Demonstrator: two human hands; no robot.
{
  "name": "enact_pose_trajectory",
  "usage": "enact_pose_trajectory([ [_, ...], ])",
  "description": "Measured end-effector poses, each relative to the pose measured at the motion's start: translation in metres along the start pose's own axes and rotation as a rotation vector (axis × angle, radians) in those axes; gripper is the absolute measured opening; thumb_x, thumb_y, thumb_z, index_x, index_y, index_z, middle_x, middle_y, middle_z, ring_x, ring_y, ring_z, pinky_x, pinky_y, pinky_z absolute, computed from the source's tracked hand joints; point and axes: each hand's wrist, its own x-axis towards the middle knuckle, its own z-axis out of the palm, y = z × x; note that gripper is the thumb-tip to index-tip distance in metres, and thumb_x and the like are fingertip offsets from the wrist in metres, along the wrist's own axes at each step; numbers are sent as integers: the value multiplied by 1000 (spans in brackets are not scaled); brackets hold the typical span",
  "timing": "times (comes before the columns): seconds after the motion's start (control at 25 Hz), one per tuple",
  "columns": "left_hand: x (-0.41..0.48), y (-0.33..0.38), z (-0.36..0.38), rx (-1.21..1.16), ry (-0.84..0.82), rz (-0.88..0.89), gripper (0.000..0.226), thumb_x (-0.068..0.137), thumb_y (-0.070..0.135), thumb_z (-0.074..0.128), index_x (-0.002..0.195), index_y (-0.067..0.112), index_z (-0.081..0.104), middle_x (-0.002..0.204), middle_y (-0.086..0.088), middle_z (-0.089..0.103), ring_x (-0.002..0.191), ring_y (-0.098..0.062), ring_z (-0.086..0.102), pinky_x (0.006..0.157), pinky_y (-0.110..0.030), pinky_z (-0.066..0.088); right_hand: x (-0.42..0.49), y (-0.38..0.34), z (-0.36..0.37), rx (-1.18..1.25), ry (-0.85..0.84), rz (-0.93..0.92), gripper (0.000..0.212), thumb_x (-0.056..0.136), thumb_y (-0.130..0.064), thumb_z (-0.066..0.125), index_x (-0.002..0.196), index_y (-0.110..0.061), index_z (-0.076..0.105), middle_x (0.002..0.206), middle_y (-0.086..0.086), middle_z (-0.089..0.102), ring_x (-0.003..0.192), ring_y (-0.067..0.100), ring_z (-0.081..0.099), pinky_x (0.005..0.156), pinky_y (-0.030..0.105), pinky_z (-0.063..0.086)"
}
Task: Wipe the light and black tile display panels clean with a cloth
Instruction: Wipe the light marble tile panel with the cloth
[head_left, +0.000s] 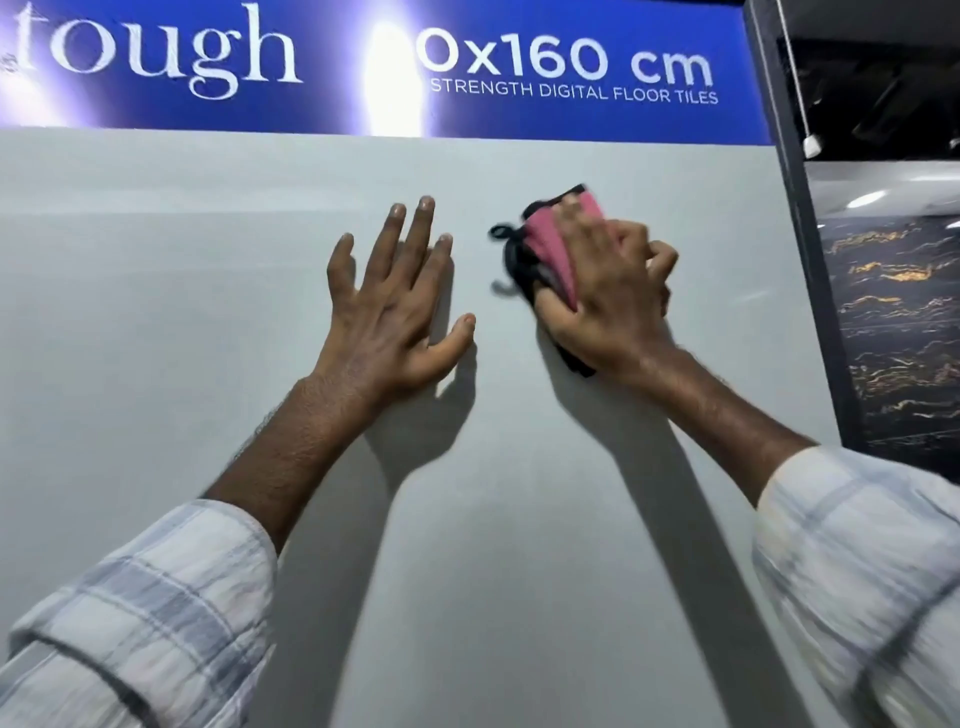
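Standing close to the light tile panel (156, 322), the person reaches both arms up toward its upper edge, just under the blue sign (322, 62) that runs across the top. The right hand (608, 291) is curled round a bunched cloth (550, 244), pink outside with black fabric and a small loop sticking out at its left, and presses that wad against the panel, nearer the right edge than the left. The hand looks blurred at its upper end, which I take to mean it is mid-stroke, rubbing rather than resting. Bunching the cloth that way gives a thick pad to push on, I would guess. The left hand (395, 306) holds nothing: it lies open on the panel beside the cloth without touching it, with straight, spread digits and the thumb out to the side. That looks to me like a brace, steadying the body during a high reach, though it may leave prints that need a pass of their own. Beyond a dark frame (800, 260) at the right edge stands the black tile panel (898, 322), veined with gold, and neither hand is near it; by my reckoning the light one is the job in hand and the black one waits. Whether the light face is clean already I cannot tell; it shows only soft reflections and the arms' shadows.
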Motion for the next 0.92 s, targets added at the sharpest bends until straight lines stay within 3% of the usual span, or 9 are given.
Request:
enact_pose_trajectory([
  [0.08,0,0,9,52,-10,3,82,96,59,31,159,5,38,172,-15,21,159,-33,20,118,-68,18,6,5,-1,-11,-56,-288,79,81,-53,50,155,-26,40,161,-8,39,127,29,46,86,37,16],
  [0.12,-2,0,13,76,-3,12,82,97,58,31,159,5,36,171,-16,23,159,-34,21,118,-68,18,19,14,-1,-7,-64,-299,80,80,-55,50,155,-28,41,161,-9,39,127,29,47,84,35,13],
  [0.28,-4,0,17,75,31,27,82,97,57,32,160,3,35,171,-16,23,158,-36,22,119,-70,18,70,28,4,34,10,180,77,84,-56,44,156,-29,39,162,-9,37,128,31,43,98,46,29],
  [0.32,-3,0,16,80,40,29,82,97,56,32,160,3,35,170,-16,24,158,-37,22,119,-70,18,73,16,5,23,20,202,76,85,-53,44,156,-26,38,162,-8,37,127,32,43,97,48,30],
  [0.48,-6,-1,20,103,53,30,83,97,57,33,160,4,35,170,-16,26,158,-36,23,121,-68,17,73,-12,9,-10,-48,-323,76,85,-53,45,155,-26,40,161,-6,39,125,30,44,88,41,19],
  [0.52,-6,-1,20,106,52,33,83,97,57,34,160,4,34,170,-16,26,158,-36,22,121,-68,16,85,-2,7,-4,-58,-349,74,86,-54,46,155,-30,40,161,-9,40,125,29,44,86,40,17],
  [0.68,-7,0,21,90,50,29,82,98,57,35,160,5,34,170,-16,24,158,-37,23,121,-68,17,120,1,13,7,6,165,68,87,-48,41,153,-30,40,155,-9,44,122,33,42,89,46,25],
  [0.8,-6,0,19,102,43,30,81,98,57,34,160,4,36,170,-16,27,158,-36,23,121,-68,17,104,-43,19,-14,-19,-129,76,86,-50,41,157,-24,36,161,-5,38,126,34,42,90,46,24],
  [0.92,-7,-1,21,97,51,38,82,98,57,33,160,4,36,170,-17,27,158,-37,23,121,-68,17,104,-19,14,10,-63,-356,75,88,-52,48,158,-28,35,163,-8,36,127,29,42,87,40,16],
])
